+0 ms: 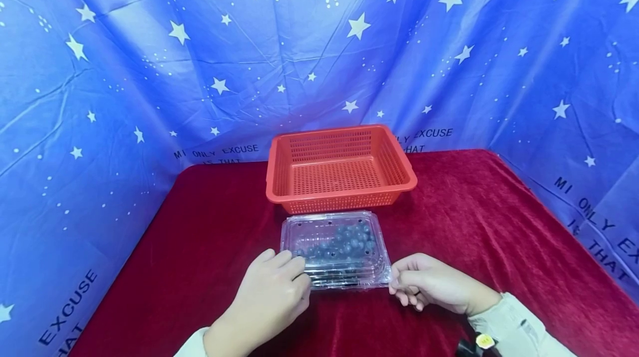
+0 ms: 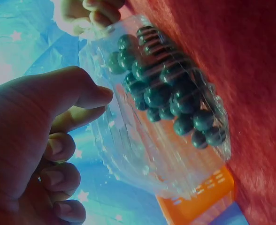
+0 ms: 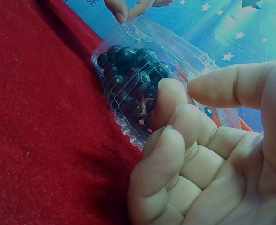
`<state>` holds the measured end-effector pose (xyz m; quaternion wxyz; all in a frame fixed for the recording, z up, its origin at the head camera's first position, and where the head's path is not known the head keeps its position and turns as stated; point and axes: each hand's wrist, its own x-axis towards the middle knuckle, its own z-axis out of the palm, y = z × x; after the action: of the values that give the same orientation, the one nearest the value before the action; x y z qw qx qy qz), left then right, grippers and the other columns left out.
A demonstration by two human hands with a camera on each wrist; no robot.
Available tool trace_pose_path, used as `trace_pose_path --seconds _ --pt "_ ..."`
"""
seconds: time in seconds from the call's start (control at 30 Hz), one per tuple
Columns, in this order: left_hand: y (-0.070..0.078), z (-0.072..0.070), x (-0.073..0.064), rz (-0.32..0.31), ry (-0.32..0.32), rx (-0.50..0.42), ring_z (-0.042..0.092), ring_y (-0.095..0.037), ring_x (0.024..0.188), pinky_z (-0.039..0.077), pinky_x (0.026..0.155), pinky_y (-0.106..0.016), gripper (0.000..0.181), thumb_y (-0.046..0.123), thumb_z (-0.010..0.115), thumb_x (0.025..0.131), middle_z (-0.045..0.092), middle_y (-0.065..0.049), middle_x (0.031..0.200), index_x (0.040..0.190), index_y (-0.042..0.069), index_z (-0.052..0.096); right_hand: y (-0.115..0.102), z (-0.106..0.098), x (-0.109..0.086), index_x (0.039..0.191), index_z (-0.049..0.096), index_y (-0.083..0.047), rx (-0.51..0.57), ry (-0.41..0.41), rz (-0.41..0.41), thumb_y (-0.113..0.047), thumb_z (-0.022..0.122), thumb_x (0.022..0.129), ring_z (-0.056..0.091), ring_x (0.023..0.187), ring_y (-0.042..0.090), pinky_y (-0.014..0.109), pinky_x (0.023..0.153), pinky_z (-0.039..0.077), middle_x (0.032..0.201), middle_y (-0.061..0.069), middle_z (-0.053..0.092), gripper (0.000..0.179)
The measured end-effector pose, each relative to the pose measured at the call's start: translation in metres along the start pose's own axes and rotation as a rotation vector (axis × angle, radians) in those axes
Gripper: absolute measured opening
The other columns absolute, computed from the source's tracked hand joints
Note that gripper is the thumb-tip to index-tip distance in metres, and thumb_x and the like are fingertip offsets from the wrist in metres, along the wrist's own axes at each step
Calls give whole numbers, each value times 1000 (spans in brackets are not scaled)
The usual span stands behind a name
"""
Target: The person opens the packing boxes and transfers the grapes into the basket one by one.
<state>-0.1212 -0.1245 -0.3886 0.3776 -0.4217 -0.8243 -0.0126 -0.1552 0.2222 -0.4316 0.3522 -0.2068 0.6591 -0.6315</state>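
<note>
A clear plastic clamshell box with small dark round fruits inside lies in front of the red basket. Its transparent lid, with small round holes, covers the fruits. My left hand pinches the near left part of the box edge between thumb and index finger, its other fingers curled loosely, as the left wrist view shows. At the near right corner, my right hand pinches the plastic rim with thumb and index finger. In the right wrist view the dark fruits are heaped toward one side of the box.
Just behind the box stands a red perforated plastic basket. Both rest on a table covered with dark red velvet cloth. A blue curtain with white stars hangs behind the table and at both sides.
</note>
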Motion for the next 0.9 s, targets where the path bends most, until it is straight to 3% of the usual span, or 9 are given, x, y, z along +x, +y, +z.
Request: trace_pose_path --seconds 0.5,0.9 --pt "-18 -16 -10 20 -16 14 34 -17 60 20 57 -27 19 14 55 77 49 5 67 59 13 61 1 -2 1 96 45 21 0 -3 -8 0 47 94 59 68 8 19 56 47 79 1 62 21" --pt "-20 -15 -12 43 -11 2 27 -15 61 20 57 -29 24 11 47 79 44 4 64 56 12 54 1 -1 1 95 45 20 -14 2 -13 0 49 95 58 68 8 19 56 47 78 1 61 21"
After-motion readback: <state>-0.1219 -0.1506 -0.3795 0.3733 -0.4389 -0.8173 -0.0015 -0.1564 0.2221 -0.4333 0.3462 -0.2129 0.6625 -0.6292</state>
